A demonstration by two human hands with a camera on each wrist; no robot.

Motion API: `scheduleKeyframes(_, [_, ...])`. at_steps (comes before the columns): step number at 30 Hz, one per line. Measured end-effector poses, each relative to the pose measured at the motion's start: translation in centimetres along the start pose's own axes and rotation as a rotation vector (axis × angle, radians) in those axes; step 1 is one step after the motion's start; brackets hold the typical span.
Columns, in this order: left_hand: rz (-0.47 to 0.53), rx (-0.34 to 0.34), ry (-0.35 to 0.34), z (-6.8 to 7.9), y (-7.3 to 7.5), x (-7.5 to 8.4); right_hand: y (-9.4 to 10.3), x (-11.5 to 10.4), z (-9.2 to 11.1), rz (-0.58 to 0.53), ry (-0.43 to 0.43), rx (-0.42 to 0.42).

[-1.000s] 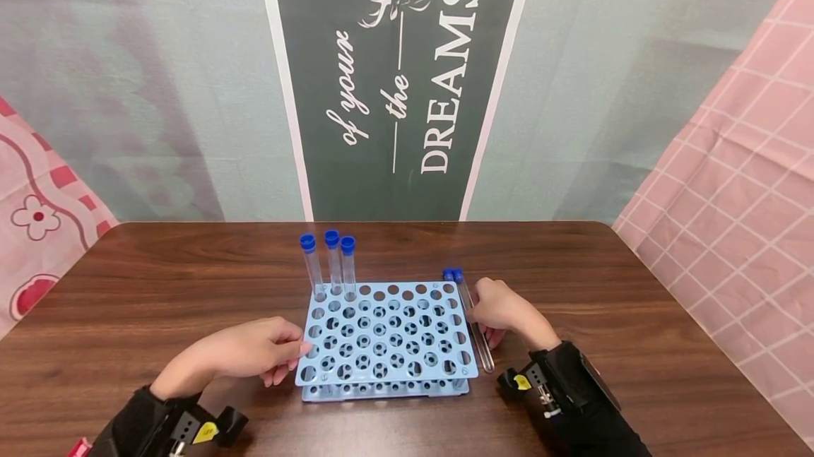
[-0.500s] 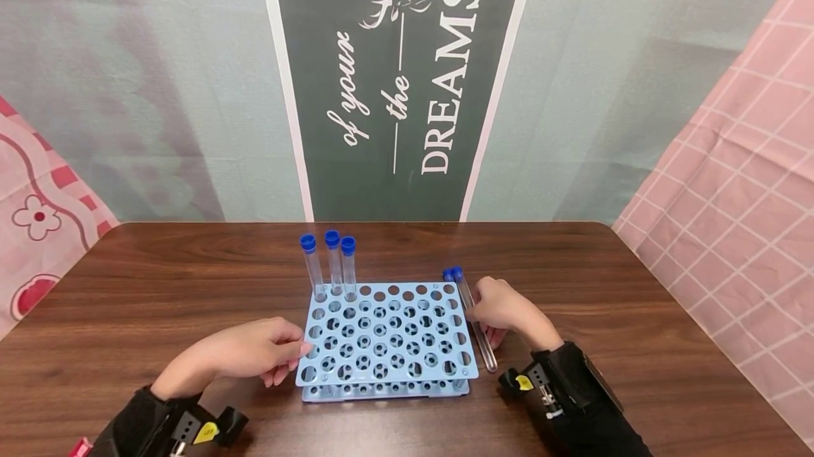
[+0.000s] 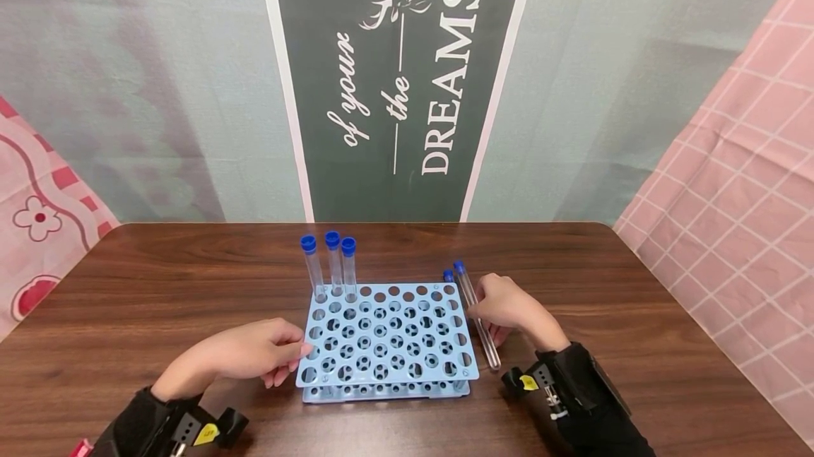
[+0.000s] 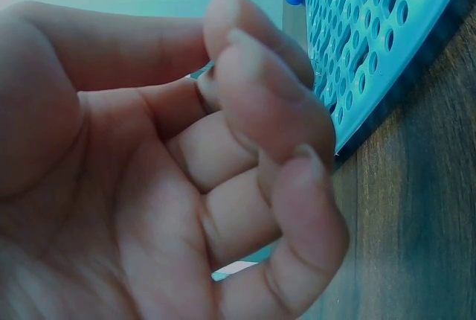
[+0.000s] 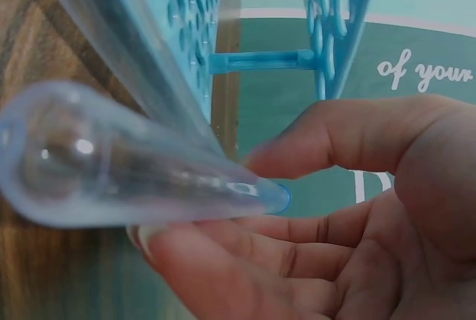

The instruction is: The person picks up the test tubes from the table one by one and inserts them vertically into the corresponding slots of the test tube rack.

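A light-blue test tube rack [image 3: 397, 376] with rows of round holes stands mid-table. My left hand [image 3: 261, 352] holds its left edge between thumb and curled fingers. To the right of the rack, my right hand [image 3: 506, 305] pinches a clear test tube [image 3: 490, 352] with a blue cap, its cap end pointing away. In the right wrist view this tube [image 5: 141, 164] slants between thumb and fingertips, rounded end towards the camera. Beside it, along the rack, lies a second tube [image 5: 123, 45]; in the head view mainly its blue cap [image 3: 448, 275] shows.
Three capped tubes, a left one [image 3: 314, 273], a middle one [image 3: 334, 263] and a right one [image 3: 349, 273], stand upright in the rack's back left corner. A hanging cloth [image 3: 191, 125] rises behind the brown table [image 3: 159, 273].
The right hand has shifted slightly right with the pinched tube, which has parted from the second tube beside the rack. The left hand and rack have stayed in place.
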State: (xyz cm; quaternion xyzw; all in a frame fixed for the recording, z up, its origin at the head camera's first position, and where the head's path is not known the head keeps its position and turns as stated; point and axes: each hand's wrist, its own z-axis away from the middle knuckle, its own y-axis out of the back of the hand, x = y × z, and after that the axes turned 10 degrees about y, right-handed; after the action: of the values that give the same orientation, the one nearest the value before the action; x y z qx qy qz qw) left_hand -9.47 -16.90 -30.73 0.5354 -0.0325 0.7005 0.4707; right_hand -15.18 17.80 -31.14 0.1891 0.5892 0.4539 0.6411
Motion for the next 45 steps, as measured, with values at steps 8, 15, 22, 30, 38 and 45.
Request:
scheduleKeyframes(8, [0.001, -0.001, 0.0, 0.0, 0.0, -0.1, 0.5, -0.3, 0.3, -0.017, 0.014, 0.025])
scheduleKeyframes(15, [0.016, -0.003, 0.003, 0.0, 0.0, -0.1, 0.9, -0.6, 0.7, -0.018, 0.059, 0.028])
scheduleKeyframes(22, [-0.001, 0.005, -0.002, 0.1, -0.1, -0.1, 1.2, -0.7, 1.0, -0.031, 0.086, 0.051])
scheduleKeyframes(30, [-0.014, 0.012, -0.012, 0.1, -0.1, -0.1, 1.6, -1.0, 1.3, -0.06, 0.114, 0.082])
scheduleKeyframes(38, [-0.016, 0.014, -0.016, 0.1, -0.1, -0.1, 1.9, -1.2, 1.6, -0.053, 0.162, 0.096])
scheduleKeyframes(45, [-0.015, 0.008, -0.018, 0.1, 0.0, 0.0, 2.2, -1.3, 2.0, -0.037, 0.204, 0.119])
